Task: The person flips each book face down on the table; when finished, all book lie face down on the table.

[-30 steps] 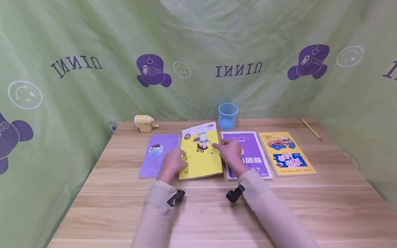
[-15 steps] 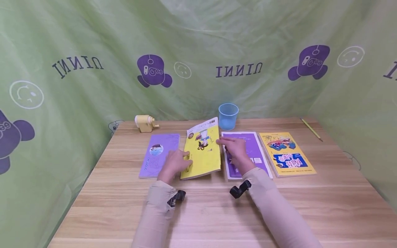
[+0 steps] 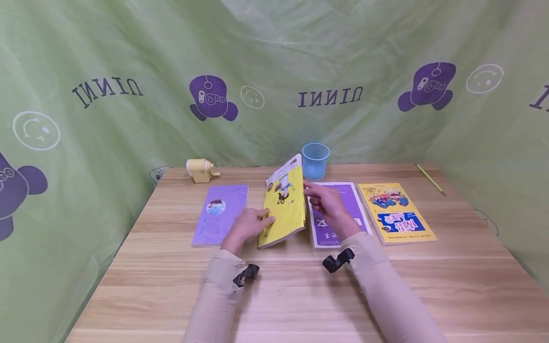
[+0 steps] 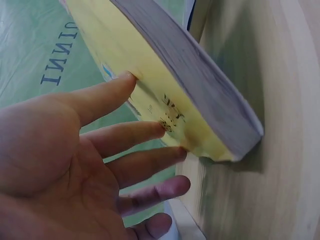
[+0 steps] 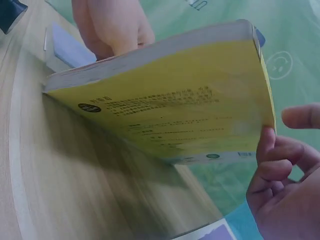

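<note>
Lower centre: left hand [image 3: 246, 226], fingers straight, spread, touching yellow book [image 3: 285, 212] | right of centre: right hand [image 3: 329, 204], fingers partly curled at book's raised edge, cannot tell whether pinching | mid-frame: book tilted over bench [image 3: 283, 305], right edge up; probably light, bendy, slick-covered, best held by both long edges | beyond, frame centre: blue cup [image 3: 314, 166]

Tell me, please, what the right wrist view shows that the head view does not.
Only the right wrist view shows the printed back cover of the yellow book. Only the head view shows the sharpener, the pencil and the orange book. Both share the yellow book, tilted, with the left hand and right hand at it.
</note>
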Demonstrator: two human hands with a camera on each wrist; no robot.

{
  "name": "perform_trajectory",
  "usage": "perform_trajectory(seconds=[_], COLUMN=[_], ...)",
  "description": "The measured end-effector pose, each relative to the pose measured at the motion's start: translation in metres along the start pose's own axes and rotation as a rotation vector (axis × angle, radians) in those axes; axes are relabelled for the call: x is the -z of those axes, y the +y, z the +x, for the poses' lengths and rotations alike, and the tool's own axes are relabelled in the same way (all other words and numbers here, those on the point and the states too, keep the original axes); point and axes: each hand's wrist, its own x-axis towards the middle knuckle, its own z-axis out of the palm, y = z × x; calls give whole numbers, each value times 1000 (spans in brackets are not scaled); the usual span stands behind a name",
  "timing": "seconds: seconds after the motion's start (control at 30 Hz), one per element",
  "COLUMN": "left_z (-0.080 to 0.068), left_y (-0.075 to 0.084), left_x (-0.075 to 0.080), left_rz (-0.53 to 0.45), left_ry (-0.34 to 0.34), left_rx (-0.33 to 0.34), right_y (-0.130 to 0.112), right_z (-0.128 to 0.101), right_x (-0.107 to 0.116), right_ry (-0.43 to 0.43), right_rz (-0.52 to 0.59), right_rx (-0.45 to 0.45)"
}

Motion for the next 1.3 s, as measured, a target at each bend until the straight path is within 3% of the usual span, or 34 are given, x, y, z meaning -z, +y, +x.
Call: perform_trajectory(seconds=[0.43, 0.67, 1.07, 1.3], left_z=[-1, 0, -1, -1], left_y=[7, 10, 15, 17], left_x=[-5, -10, -13, -14], left_rz=[-8, -170, -322, -320], left_ry=[-44, -97, -122, -102], left_rx=[-154, -164, -185, -161], right_y=[-6, -8, -8, -7], right_z=[-10, -12, -16, -17], right_x=[1, -4, -9, -10], right_ry=[-159, -185, -153, -153], right_rz=[-197, -264, -314, -308], right_rx=[1, -10, -30, -26])
